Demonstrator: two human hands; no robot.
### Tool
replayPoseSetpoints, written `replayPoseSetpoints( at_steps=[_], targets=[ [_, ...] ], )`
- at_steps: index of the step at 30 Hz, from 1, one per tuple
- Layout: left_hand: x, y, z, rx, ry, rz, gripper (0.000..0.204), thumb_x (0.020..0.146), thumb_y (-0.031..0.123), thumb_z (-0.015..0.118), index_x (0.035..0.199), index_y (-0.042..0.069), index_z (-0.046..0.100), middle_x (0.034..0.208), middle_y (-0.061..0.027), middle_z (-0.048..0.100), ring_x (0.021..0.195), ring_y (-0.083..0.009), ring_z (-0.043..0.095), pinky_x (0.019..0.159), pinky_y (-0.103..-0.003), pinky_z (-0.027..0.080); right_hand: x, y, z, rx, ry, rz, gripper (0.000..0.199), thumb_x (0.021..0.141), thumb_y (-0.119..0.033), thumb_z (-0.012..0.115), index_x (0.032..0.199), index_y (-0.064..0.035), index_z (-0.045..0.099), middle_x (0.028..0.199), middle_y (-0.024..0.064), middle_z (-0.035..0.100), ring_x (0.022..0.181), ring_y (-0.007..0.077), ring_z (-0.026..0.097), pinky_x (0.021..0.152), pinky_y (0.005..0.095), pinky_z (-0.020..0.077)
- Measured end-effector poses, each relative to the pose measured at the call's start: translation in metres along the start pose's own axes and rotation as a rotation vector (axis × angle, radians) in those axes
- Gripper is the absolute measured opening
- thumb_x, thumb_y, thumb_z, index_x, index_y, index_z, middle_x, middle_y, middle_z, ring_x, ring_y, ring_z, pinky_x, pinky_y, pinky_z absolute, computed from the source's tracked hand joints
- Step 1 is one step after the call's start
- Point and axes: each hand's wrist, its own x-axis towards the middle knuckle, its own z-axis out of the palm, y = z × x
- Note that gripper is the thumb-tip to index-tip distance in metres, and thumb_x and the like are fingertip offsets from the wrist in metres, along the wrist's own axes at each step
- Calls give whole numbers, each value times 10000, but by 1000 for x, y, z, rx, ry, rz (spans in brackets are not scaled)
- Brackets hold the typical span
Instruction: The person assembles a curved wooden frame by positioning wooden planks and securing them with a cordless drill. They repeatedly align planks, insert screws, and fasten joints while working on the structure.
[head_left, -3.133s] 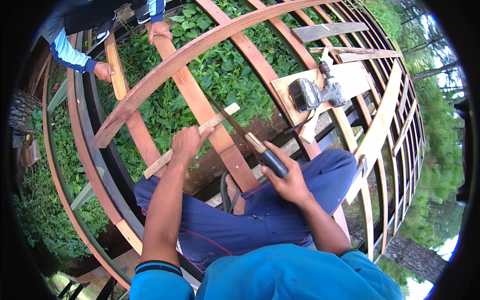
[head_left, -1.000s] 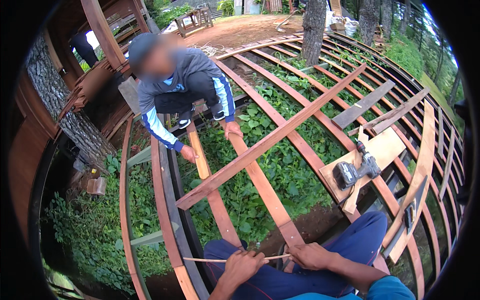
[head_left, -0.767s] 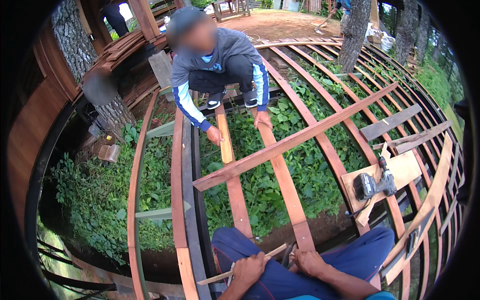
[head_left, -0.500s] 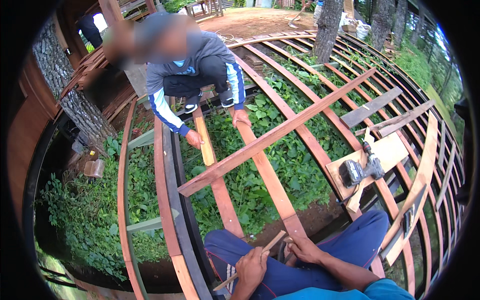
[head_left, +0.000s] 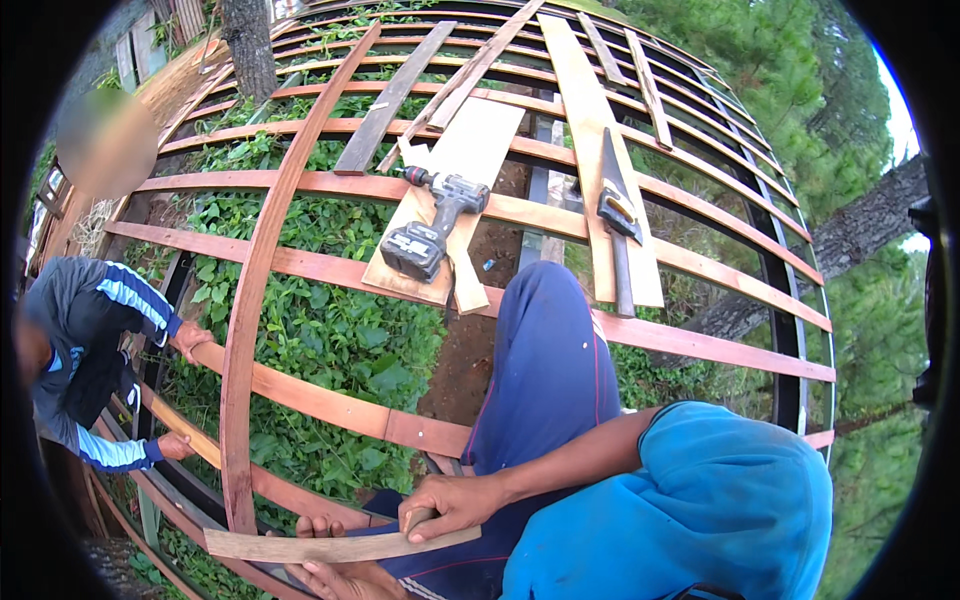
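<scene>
Low in front of me, a thin wooden strip (head_left: 340, 546) lies across my lap, nearly level. My left hand (head_left: 345, 578) is wrapped round it from below, fingers showing on its far side. My right hand (head_left: 445, 505) is closed at its right end, thumb and fingers pinched together. A small brownish bit shows between those fingers, too little to name. Beyond my knee, a cordless drill (head_left: 436, 228) rests on a pale board (head_left: 480, 130) with a wood offcut (head_left: 466, 280) beside it. To the right, a handsaw (head_left: 617, 205) lies on a long plank (head_left: 575, 90).
Red-brown joists (head_left: 330, 262) form an open frame with green plants (head_left: 330, 350) below. A long loose beam (head_left: 262, 260) crosses them. At the left a co-worker's hands (head_left: 186, 340) hold timber. Grey boards (head_left: 395, 97) lie farther off, near a tree trunk (head_left: 248, 50).
My view has swung to the right. The strip has turned from slanting to nearly level, and my right hand has come onto its right end. The co-worker still grips the timber.
</scene>
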Motion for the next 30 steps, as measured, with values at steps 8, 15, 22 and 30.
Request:
replayPoseSetpoints(
  at_steps=[8,15,22,30],
  targets=[
    [-27,-58,-38,292,100,-176,678,1075,322,594,1579,-20,296,1395,-270,593,1200,-394,636,997,-478,555,-145,-83,-241,-619,1347,39,262,1047,-251,667,1027,8,705,787,-6,696,696,83,623,607,315,516],
    [-18,-55,-83,286,370,-147,599,1069,285,614,1514,-45,387,1361,-256,609,1121,-364,652,956,-471,560,-276,-7,-310,-1224,1445,1023,366,977,-320,666,1243,-70,665,1023,280,736,977,474,706,868,565,550],
    [-29,-38,-115,352,509,-115,625,1058,307,643,1503,-76,429,1365,-289,606,1138,-396,648,1001,-494,558,-285,16,-330,-1280,1586,873,383,966,-262,656,1336,-173,621,997,279,743,976,491,709,889,575,545],
    [-71,-73,-189,268,650,-55,555,1028,142,660,1510,-28,442,1365,-184,612,1128,-217,652,948,-348,544,-319,17,-383,-1669,1280,760,430,1020,-336,537,1145,45,691,1041,362,693,1003,510,667,867,575,523]
  ],
)
